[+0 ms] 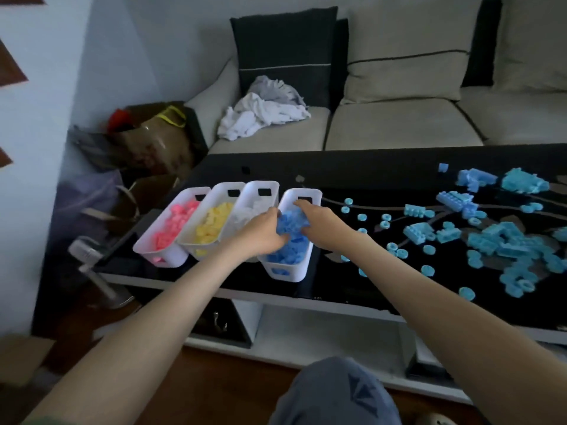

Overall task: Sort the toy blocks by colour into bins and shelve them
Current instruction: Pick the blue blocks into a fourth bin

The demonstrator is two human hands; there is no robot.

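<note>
Four white bins stand side by side at the left end of a black glossy table (368, 176). The pink bin (167, 259) holds pink blocks, the yellow bin (193, 248) yellow ones, and the third bin (264, 187) white ones. The blue bin (287, 276) on the right is nearly full. Both hands are over the blue bin. My left hand (264, 231) and my right hand (320, 222) cup a clump of blue blocks (291, 223) between them, fingers curled round it. Many loose blue blocks (506, 243) lie over the table's right half.
A beige sofa (399, 124) with a heap of white and grey cloth (264, 115) runs behind the table. Bags (153, 139) crowd the floor at the left, beside a fan-like stand (89, 250). My knee (334, 394) is in front of the table's lower shelf.
</note>
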